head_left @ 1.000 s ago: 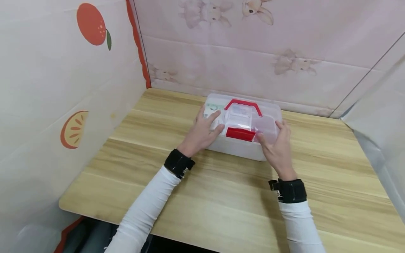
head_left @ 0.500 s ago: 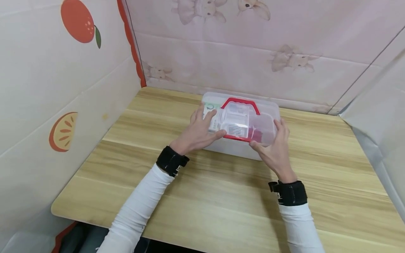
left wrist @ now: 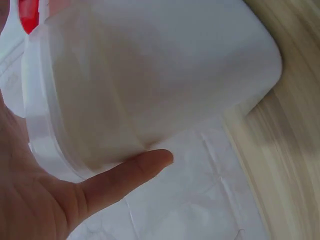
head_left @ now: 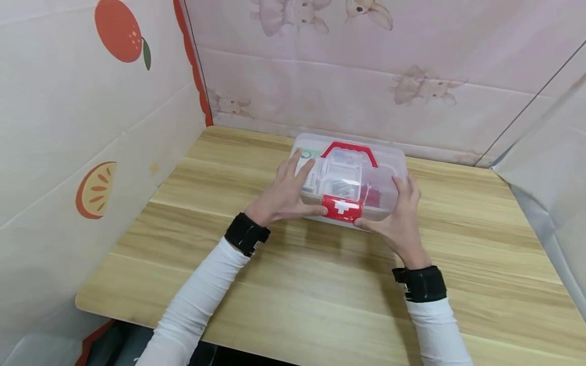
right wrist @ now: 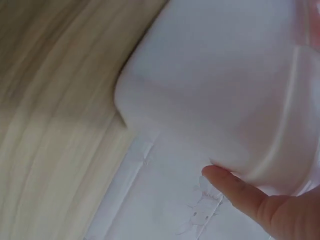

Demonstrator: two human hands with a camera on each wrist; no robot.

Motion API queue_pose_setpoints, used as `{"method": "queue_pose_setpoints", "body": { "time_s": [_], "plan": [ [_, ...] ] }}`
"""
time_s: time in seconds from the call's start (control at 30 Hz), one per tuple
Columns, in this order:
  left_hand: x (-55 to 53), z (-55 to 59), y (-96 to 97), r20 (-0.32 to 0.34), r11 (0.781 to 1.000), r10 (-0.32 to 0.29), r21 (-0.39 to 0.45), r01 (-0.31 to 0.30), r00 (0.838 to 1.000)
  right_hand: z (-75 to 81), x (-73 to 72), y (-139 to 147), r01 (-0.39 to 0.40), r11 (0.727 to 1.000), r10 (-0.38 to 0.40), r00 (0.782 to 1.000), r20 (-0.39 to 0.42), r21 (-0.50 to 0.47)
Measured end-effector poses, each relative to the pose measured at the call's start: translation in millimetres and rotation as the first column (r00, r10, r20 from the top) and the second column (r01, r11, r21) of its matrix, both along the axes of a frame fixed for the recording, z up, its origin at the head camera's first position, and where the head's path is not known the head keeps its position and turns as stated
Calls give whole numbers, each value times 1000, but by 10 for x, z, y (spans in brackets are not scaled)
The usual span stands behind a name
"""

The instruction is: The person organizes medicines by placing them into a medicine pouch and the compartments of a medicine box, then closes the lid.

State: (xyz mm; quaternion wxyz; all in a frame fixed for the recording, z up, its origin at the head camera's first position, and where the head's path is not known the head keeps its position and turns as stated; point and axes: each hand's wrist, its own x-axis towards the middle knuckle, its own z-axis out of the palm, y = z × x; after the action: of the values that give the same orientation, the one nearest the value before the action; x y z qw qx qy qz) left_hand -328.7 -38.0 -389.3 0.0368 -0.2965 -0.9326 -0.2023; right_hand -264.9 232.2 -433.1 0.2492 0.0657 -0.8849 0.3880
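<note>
A translucent plastic first-aid box (head_left: 383,152) stands upright on the table, its red handle (head_left: 350,146) lying folded on the lid. On its front, the red latch (head_left: 342,208) shows a white cross. My left hand (head_left: 281,195) grips the box's left front corner, thumb at the latch's left end and fingers along the lid's side. Likewise my right hand (head_left: 403,226) holds the right side, its thumb against the latch's right end. In the left wrist view a finger lies along the box wall (left wrist: 165,70); the right wrist view shows a fingertip against the opposite wall (right wrist: 200,85).
Packets and small containers (head_left: 341,178) show through the lid. The wood-grain table (head_left: 293,290) ends at a rounded front left corner. Behind the box rises a pink rabbit-print sheet (head_left: 329,86); a fruit-print sheet (head_left: 55,127) hangs at the left, and a pale sheet (head_left: 563,168) at the right.
The latch has swung down over the box front: its plain red side showed first, then its edge, now the cross. Both thumbs have moved down with it. The box stays in place.
</note>
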Motion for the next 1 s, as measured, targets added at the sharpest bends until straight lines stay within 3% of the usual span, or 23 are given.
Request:
{"method": "queue_pose_setpoints", "body": {
  "time_s": [0.23, 0.57, 0.83, 1.0],
  "plan": [
    [-46, -165, -6, -149, 999, -42, -5, 42, 988, -132, -72, -12, 37, 992, -20, 990, -143, 117],
    [-82, -266, 49, -369, 999, 4, 39, 11, 929, -160, -129, -47, 114, 976, -57, 956, -287, 186],
    [-118, -259, 66, -455, 1000, -7, 22, 19, 890, -136, -149, -16, 143, 968, -67, 939, -338, 205],
    [-123, -263, 48, -465, 1000, -11, 4, 15, 885, -170, -163, -18, 152, 967, -77, 940, -332, 205]
  ]
}}
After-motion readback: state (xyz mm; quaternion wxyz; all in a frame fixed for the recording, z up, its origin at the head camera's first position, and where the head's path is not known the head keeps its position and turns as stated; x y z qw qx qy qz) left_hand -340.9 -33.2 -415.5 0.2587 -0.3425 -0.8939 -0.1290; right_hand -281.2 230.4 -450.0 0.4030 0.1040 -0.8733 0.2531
